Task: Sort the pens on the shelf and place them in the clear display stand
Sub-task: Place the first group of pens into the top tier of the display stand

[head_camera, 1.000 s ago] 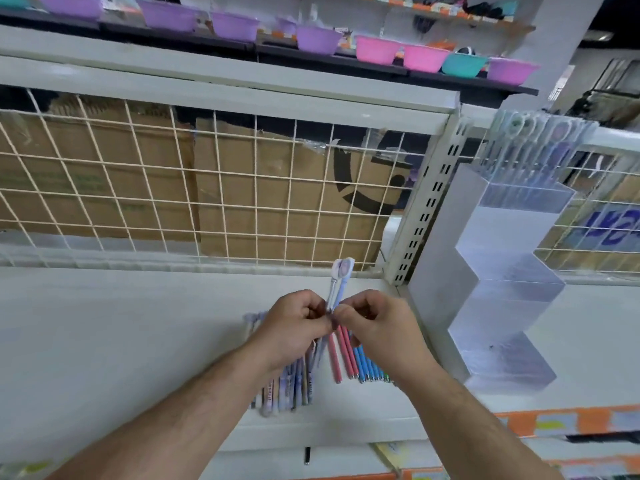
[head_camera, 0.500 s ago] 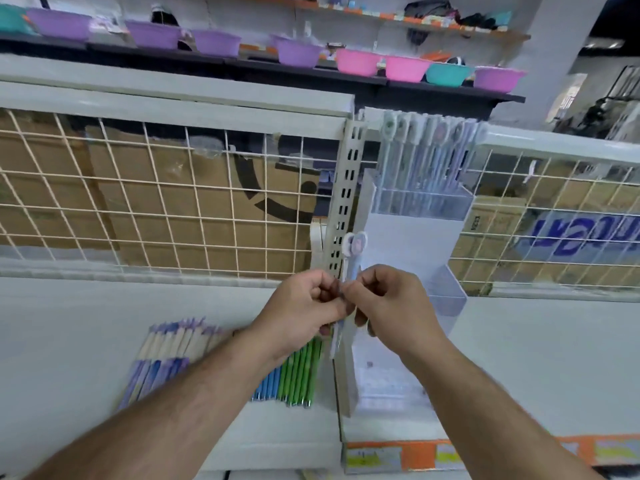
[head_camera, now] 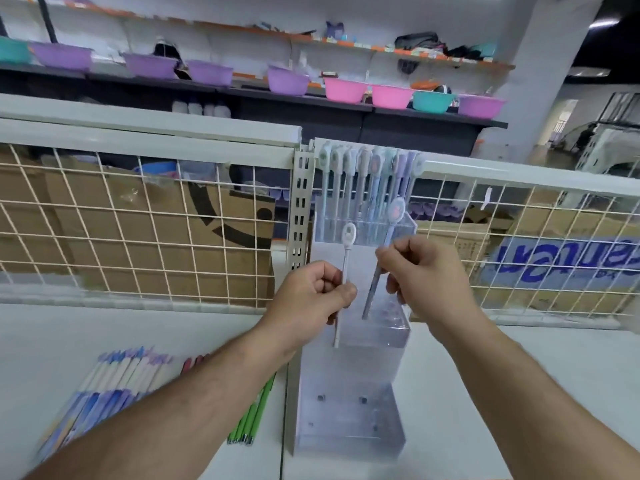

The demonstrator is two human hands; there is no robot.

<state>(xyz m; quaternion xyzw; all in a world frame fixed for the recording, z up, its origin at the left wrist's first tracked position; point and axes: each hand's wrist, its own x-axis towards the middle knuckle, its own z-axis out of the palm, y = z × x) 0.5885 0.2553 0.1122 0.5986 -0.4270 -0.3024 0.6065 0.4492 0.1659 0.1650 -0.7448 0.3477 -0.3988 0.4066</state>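
A clear stepped display stand [head_camera: 349, 420] rises on the white shelf, its top tier holding several pastel pens [head_camera: 367, 181] upright. My left hand [head_camera: 311, 292] grips a white pen [head_camera: 346, 251] with an oval charm on top, held upright in front of the stand. My right hand [head_camera: 426, 275] pinches a blue-grey pen [head_camera: 388, 237] with a round charm, tilted, its lower tip over the stand's middle tier. More pens [head_camera: 104, 386] lie flat on the shelf at lower left, with green pens [head_camera: 252, 417] beside them, partly hidden by my left forearm.
A white wire mesh panel [head_camera: 138, 230] backs the shelf, with cardboard boxes behind it. A slotted upright post [head_camera: 301, 209] stands just left of the stand. Purple, pink and teal bowls [head_camera: 346, 90] line a dark shelf farther back.
My hands have moved apart, each now holding one pen, where before they held the pens together. The view has shifted right, so the stand is now central.
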